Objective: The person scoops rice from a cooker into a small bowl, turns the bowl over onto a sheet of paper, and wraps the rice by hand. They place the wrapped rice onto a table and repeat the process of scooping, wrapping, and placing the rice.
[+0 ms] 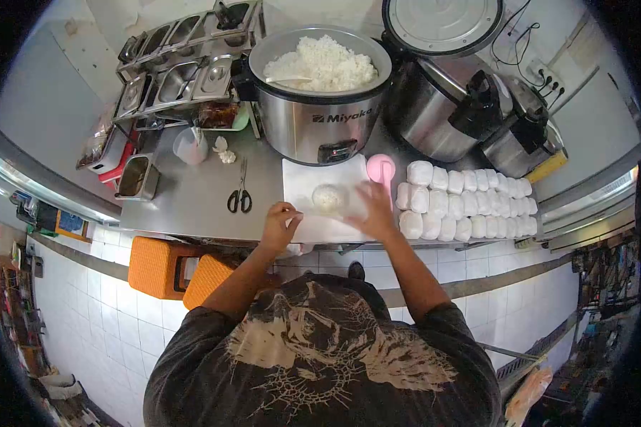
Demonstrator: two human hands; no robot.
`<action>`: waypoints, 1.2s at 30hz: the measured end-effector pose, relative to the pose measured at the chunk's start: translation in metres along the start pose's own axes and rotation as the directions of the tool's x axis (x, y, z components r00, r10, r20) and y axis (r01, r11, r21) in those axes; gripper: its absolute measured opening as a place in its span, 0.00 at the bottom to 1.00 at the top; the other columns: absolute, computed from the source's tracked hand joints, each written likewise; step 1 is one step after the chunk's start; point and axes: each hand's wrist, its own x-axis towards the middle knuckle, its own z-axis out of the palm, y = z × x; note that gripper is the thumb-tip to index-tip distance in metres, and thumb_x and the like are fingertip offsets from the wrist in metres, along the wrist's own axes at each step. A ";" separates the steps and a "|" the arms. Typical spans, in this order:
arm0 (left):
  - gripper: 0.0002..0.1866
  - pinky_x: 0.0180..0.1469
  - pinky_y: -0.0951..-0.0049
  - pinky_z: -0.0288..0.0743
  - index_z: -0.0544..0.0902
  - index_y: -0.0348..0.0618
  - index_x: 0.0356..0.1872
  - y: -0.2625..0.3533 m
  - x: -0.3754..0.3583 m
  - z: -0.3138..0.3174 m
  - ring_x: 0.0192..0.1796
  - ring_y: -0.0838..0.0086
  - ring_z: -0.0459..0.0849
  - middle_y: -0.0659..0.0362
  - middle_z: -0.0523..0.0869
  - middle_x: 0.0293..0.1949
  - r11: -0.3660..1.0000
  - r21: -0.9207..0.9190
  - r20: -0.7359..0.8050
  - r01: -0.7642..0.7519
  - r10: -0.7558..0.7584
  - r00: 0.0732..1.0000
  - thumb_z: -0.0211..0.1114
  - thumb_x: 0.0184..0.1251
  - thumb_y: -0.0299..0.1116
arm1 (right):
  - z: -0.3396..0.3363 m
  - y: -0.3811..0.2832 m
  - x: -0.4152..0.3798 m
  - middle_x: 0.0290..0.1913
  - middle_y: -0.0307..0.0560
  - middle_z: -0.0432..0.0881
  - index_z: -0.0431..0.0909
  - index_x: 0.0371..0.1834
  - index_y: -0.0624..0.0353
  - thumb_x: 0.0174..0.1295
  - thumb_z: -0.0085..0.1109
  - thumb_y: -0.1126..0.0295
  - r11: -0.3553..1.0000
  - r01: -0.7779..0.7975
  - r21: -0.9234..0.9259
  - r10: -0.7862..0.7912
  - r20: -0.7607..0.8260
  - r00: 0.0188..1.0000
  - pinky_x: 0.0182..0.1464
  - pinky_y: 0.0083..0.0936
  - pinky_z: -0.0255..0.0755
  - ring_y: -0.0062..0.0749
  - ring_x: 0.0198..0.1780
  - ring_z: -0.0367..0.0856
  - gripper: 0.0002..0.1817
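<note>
A rounded mound of white rice sits on a white sheet of paper at the counter's front. At the sheet's left edge is my left hand, its fingers pinched together near the paper; anything between them is too small to make out. Just right of the mound, my right hand is smeared by motion over the sheet's right side. A pink scoop lies beyond it. Behind the paper stands an open rice cooker filled with rice, with a white paddle in it.
Rows of white wrapped bundles lie at the right. Black scissors, a plastic cup and a metal container are at the left. More cookers stand at the back right, metal trays at the back left.
</note>
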 end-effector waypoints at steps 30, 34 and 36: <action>0.15 0.58 0.55 0.78 0.83 0.40 0.48 -0.012 0.051 0.003 0.53 0.51 0.83 0.47 0.85 0.48 0.851 0.417 0.116 0.318 -0.397 0.910 0.64 0.65 0.38 | 0.045 -0.061 -0.063 0.64 0.57 0.74 0.75 0.59 0.66 0.64 0.57 0.69 0.970 0.045 0.239 -0.081 0.141 0.987 0.69 0.54 0.62 0.55 0.66 0.71 0.21; 0.23 0.65 0.45 0.68 0.75 0.39 0.59 -0.028 0.106 0.021 0.65 0.51 0.72 0.47 0.75 0.61 0.826 0.530 0.152 0.191 -0.314 0.937 0.65 0.68 0.39 | 0.041 -0.078 -0.066 0.69 0.56 0.71 0.73 0.65 0.64 0.66 0.56 0.68 0.990 -0.025 0.141 -0.014 0.268 0.963 0.74 0.54 0.57 0.55 0.72 0.67 0.24; 0.22 0.65 0.37 0.63 0.75 0.39 0.59 -0.022 0.131 0.022 0.69 0.51 0.68 0.47 0.72 0.64 0.773 0.605 0.254 0.190 -0.413 0.875 0.64 0.70 0.39 | 0.042 -0.078 -0.061 0.70 0.56 0.71 0.72 0.67 0.62 0.67 0.56 0.66 0.972 -0.092 0.216 0.029 0.277 0.960 0.75 0.53 0.57 0.55 0.72 0.66 0.25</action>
